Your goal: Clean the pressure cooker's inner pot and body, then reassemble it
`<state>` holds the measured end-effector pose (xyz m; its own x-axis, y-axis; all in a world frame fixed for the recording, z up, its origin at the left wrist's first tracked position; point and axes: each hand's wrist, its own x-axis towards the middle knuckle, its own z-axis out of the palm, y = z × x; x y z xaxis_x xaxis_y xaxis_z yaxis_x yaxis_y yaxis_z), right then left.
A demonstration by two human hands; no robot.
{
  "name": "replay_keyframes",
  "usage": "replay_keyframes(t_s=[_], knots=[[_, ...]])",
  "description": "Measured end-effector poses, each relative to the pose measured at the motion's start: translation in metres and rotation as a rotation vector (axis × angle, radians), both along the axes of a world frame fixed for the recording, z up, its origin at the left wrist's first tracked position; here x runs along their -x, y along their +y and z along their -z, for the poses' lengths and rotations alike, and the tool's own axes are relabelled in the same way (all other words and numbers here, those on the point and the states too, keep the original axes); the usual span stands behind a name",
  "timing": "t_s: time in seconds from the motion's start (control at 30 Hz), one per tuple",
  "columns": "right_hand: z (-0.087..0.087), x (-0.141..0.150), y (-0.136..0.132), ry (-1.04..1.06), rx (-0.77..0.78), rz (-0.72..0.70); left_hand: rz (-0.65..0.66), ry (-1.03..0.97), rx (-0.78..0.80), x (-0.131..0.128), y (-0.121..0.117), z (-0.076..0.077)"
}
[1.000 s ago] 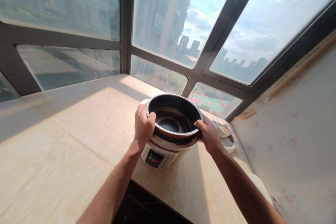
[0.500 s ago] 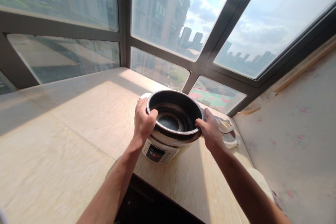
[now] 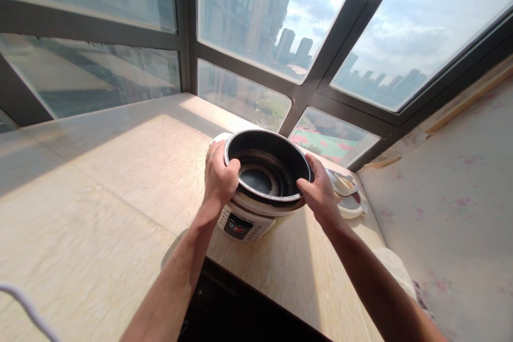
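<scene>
A dark inner pot (image 3: 264, 171) with a metal rim sits in a white electric cooker (image 3: 244, 222) on a pale stone counter (image 3: 100, 197). My left hand (image 3: 218, 176) grips the pot's left rim, thumb hooked over the edge, a ring on one finger. My right hand (image 3: 318, 189) clasps the right rim the same way. The pot looks empty and stands nearly level, low in the cooker body. The cooker's control panel faces me, with a red display.
A white lid (image 3: 347, 195) lies on the counter right of the cooker. Tall windows (image 3: 280, 26) with dark frames wrap the counter's far side. A patterned wall (image 3: 452, 197) rises on the right. A dark gap (image 3: 240, 315) opens below the counter's front edge.
The pot has sunk lower into the cooker, with both hands staying on its rim. The view has tilted, so everything sits slightly higher in the picture.
</scene>
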<state>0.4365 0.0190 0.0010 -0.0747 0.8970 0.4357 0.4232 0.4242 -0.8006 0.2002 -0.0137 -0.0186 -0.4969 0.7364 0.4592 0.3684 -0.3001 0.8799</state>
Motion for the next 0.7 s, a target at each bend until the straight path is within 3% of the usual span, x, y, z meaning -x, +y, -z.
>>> replay_keyframes(t_s=[0.17,0.33,0.47,0.7], knots=[[0.002,-0.004,0.003,-0.052,0.007,0.015,0.013,-0.03,0.03,-0.001,0.0,0.0],[0.006,-0.005,0.004,-0.025,0.001,0.045,-0.04,-0.188,0.028,-0.005,-0.001,0.002],[0.008,-0.004,0.005,-0.046,-0.017,0.04,-0.018,-0.146,0.013,-0.005,-0.002,-0.001],[0.016,-0.005,0.0,-0.015,-0.247,0.08,0.056,-0.18,-0.019,0.001,-0.007,0.001]])
